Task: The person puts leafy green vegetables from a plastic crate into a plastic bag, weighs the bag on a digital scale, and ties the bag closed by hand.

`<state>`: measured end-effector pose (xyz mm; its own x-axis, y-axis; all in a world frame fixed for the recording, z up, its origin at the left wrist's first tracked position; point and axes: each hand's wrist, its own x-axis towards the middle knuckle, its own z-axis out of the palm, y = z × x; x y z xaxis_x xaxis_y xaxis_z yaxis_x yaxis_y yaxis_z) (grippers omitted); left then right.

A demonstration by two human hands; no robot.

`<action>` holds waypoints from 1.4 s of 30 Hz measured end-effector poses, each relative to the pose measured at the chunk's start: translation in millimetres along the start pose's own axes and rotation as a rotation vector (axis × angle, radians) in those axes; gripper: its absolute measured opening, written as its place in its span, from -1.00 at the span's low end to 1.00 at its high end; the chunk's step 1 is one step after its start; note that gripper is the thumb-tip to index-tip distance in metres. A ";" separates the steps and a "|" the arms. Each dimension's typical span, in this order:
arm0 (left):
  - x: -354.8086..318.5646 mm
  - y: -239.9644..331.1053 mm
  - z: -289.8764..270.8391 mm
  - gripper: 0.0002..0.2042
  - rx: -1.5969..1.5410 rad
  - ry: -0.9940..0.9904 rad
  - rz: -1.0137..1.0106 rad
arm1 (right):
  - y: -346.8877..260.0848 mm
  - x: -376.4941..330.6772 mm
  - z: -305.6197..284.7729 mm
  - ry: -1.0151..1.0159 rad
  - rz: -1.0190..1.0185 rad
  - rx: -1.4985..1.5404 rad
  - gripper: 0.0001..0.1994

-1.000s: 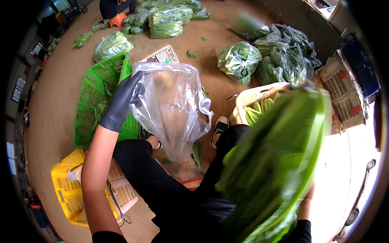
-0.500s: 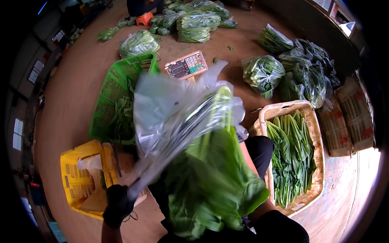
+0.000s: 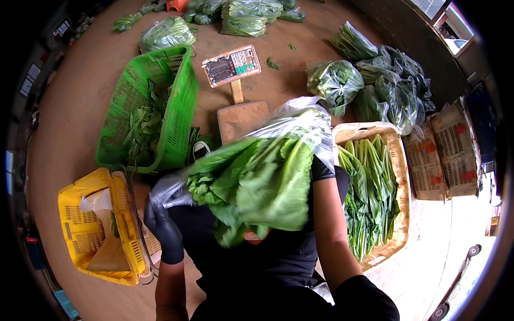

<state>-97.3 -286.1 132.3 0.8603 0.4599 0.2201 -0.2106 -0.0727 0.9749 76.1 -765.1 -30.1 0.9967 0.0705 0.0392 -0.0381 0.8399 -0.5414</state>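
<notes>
Leafy greens half inside a clear plastic bag, held over the lap.

The left hand (image 3: 162, 227), in a black glove, is closed around the lower end of the clear plastic bag (image 3: 292, 125); the right hand is hidden behind the bag's upper end, so I cannot tell how it grips. The bundle of leafy greens (image 3: 257, 184) lies slanted between the hands, its leaves spilling from the bag towards the left hand. Just right of the bundle stands a woven basket (image 3: 401, 176) filled with long-stemmed greens. Beyond the bundle sits a scale (image 3: 231, 66) with a wooden platform; left of the bundle a green crate (image 3: 176, 115) holds loose leaves. A yellow crate (image 3: 80, 235) sits beside the left hand. Further bagged greens (image 3: 334, 83) lie beyond the basket.
</notes>
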 end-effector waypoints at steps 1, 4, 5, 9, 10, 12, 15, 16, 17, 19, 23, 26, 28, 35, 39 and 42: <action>6.2 22.1 20.3 -0.76 -0.180 0.036 -0.032 | 21.7 -0.8 0.0 -0.013 -0.014 -0.013 -0.60; -4.4 54.4 29.9 -0.76 -0.602 -0.071 -0.212 | 79.7 -6.5 30.9 0.256 -0.041 -0.242 -0.67; -15.3 70.2 48.4 -0.79 -0.463 -0.088 -0.211 | 77.0 -6.6 5.7 0.292 -0.093 -0.370 -0.68; -45.5 37.0 5.2 -0.84 0.166 -0.395 -0.316 | 85.5 5.1 32.0 0.326 -0.164 -1.034 -0.69; -56.3 23.7 -0.9 -0.85 0.356 -0.586 -0.440 | 69.5 16.9 20.7 0.321 -0.167 -1.071 -0.70; -74.5 -6.1 -11.1 -0.85 0.552 -1.047 -0.515 | 52.4 40.6 18.0 0.244 -0.108 -1.388 -0.68; -69.9 -1.2 -34.3 -0.74 -0.292 -0.761 -1.127 | 63.5 50.8 119.6 0.018 -0.155 -1.762 -0.65; -42.0 5.0 -29.7 -0.65 -0.586 -0.635 -1.013 | 59.4 45.3 120.8 0.049 -0.259 -1.694 -0.64; -7.2 16.3 -22.1 -0.56 -0.863 -0.490 -0.876 | 55.2 48.3 108.8 0.079 -0.284 -1.659 -0.64; 46.1 33.2 7.2 -0.41 -1.286 -0.395 -0.676 | 57.5 57.2 85.7 0.117 -0.278 -1.621 -0.63; 70.4 76.7 54.2 -0.16 -1.335 -0.582 -0.581 | 68.7 70.9 51.6 0.056 -0.085 -1.639 -0.62; 106.2 28.8 43.1 -0.26 -1.305 -0.595 -0.719 | 63.1 88.3 36.9 0.005 0.049 -1.691 -0.61; 135.9 -14.0 25.7 -0.33 -1.270 -0.587 -0.797 | 70.5 101.9 27.5 0.050 -0.005 -1.710 -0.60; 220.6 -125.5 82.4 -0.41 -1.102 -0.430 -0.795 | 96.2 125.5 -18.6 0.022 -0.091 -1.820 -0.57; 235.3 -181.5 78.9 -0.51 -1.122 -0.664 -0.850 | 120.3 136.8 -2.4 0.040 0.196 -1.944 -0.59; 221.3 -163.1 122.7 -0.54 -0.640 -0.385 -0.929 | 144.5 144.0 1.9 -0.192 0.522 -2.107 -0.40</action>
<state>184.5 -281.1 26.3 0.8656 -0.2003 -0.4590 0.4672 0.6528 0.5962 214.0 -632.6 -101.1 0.9029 0.1837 -0.3887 0.0174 -0.9190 -0.3939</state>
